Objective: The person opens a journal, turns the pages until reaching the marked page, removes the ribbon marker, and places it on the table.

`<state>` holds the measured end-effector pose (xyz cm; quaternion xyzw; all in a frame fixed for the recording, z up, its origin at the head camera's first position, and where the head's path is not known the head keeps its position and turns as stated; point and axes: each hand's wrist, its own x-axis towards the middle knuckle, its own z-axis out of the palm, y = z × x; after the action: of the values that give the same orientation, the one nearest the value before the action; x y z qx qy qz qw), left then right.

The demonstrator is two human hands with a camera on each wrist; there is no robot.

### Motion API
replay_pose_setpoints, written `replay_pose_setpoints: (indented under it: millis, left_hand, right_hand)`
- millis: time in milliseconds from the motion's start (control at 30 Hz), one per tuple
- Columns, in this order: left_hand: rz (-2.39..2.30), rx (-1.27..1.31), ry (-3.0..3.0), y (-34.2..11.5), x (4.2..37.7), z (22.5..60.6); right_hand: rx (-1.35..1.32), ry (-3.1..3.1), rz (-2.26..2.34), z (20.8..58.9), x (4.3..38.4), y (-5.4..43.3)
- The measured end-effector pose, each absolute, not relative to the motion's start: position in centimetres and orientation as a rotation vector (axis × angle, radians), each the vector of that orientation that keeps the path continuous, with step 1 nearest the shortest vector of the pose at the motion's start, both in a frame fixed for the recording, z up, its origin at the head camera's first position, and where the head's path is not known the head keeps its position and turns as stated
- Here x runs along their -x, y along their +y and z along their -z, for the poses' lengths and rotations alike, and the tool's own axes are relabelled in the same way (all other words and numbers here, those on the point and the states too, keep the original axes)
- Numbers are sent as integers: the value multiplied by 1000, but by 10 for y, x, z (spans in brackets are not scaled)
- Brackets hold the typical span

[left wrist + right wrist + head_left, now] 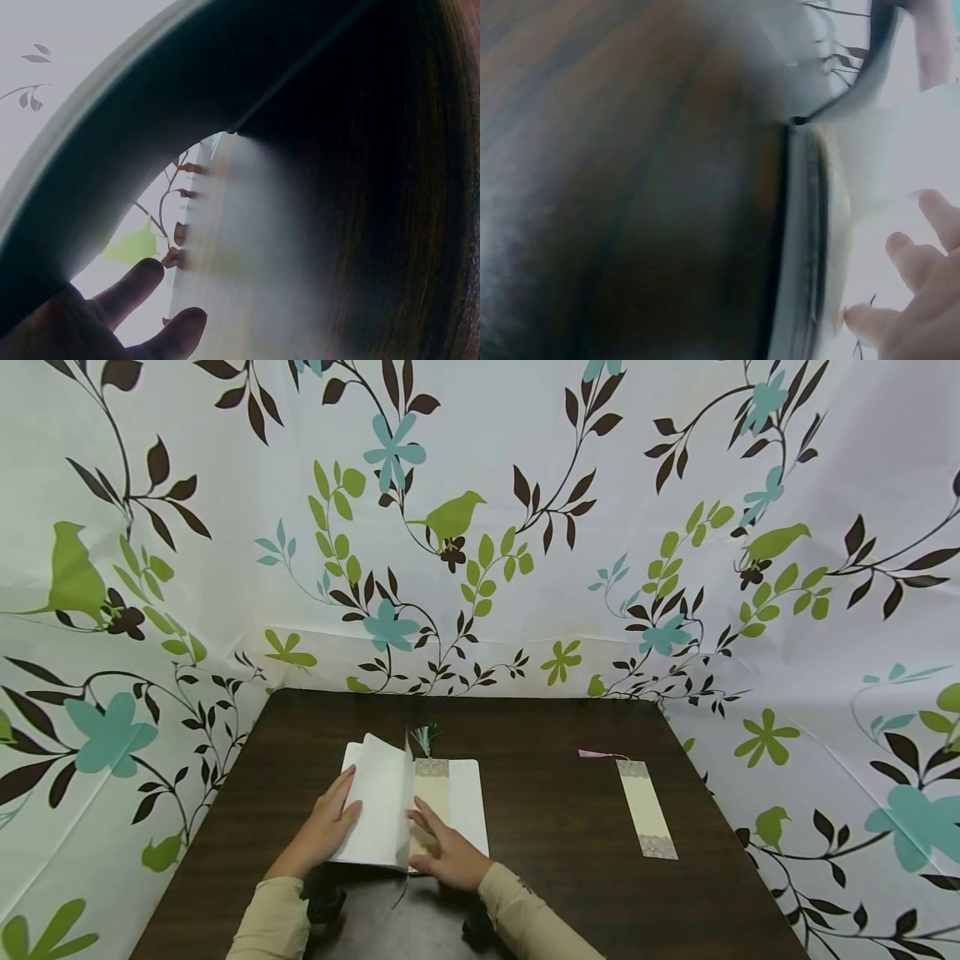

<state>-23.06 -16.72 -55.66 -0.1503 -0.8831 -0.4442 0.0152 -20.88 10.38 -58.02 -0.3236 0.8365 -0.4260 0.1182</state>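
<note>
A notebook with blank white pages lies spread on the table, its left part raised in a curve. My left hand rests along the left edge of those pages, fingers fairly straight. In the left wrist view the dark cover arches in front of the left hand. A cream bookmark with glittery ends and a green tassel lies on the right page. Over its lower part is my right hand, fingers spread. The right wrist view shows the right hand with fingertips close by the pages.
A second cream bookmark with a pink tassel lies on the dark wooden table at the right. A thin ribbon hangs from the notebook's bottom edge. Leaf-and-bird patterned sheets surround the table.
</note>
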Motion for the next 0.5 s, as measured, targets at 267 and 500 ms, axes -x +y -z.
replay_pose_setpoints:
  millis: [267, 500]
  left_hand:
    - [1452, 463, -2700, -167, 233, 555]
    - [1266, 508, -2778, -169, 233, 559]
  right_hand:
    - [1220, 2669, 726, 587, 205, 91]
    - [650, 2851, 1404, 586, 209, 93]
